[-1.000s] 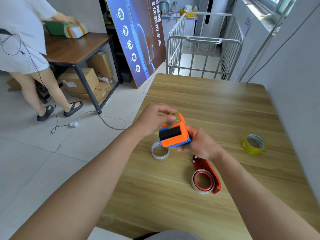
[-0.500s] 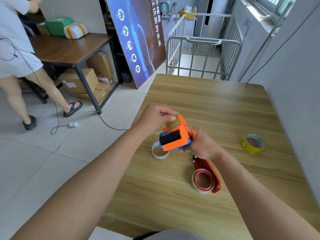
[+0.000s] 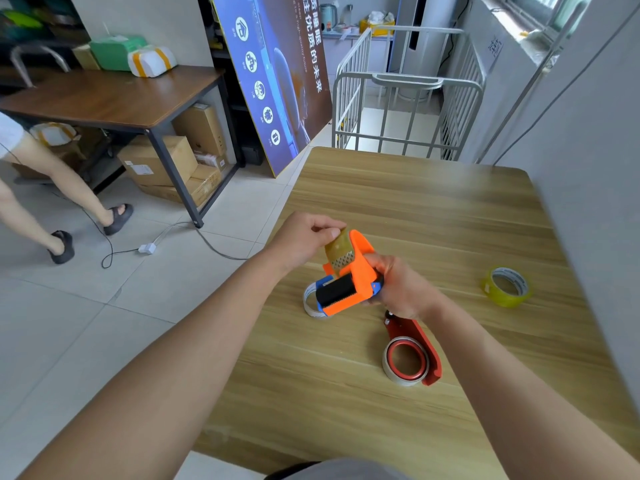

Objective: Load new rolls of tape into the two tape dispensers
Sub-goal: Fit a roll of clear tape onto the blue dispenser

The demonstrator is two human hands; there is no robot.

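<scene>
My right hand (image 3: 401, 289) grips an orange and blue tape dispenser (image 3: 349, 282) above the wooden table (image 3: 415, 209). Its black roller faces me. My left hand (image 3: 308, 237) pinches the free end of yellowish tape (image 3: 339, 249) that runs up over the dispenser's toothed blade. A red tape dispenser (image 3: 414, 348) with a roll in it lies flat on the table below my right hand. A spare yellow tape roll (image 3: 507, 287) lies to the right. An empty whitish core ring (image 3: 310, 301) sits on the table, partly hidden behind the orange dispenser.
A grey wall (image 3: 588, 202) borders the table's right side. A metal cage trolley (image 3: 405, 95) stands beyond the far edge. To the left are a dark desk (image 3: 114, 98) with cardboard boxes under it, a cable on the floor, and a person's legs (image 3: 52, 206).
My left hand has drawn the tape end upward, away from the blade. The dispenser has tilted slightly. The person at the left has walked further left, out past the frame edge.
</scene>
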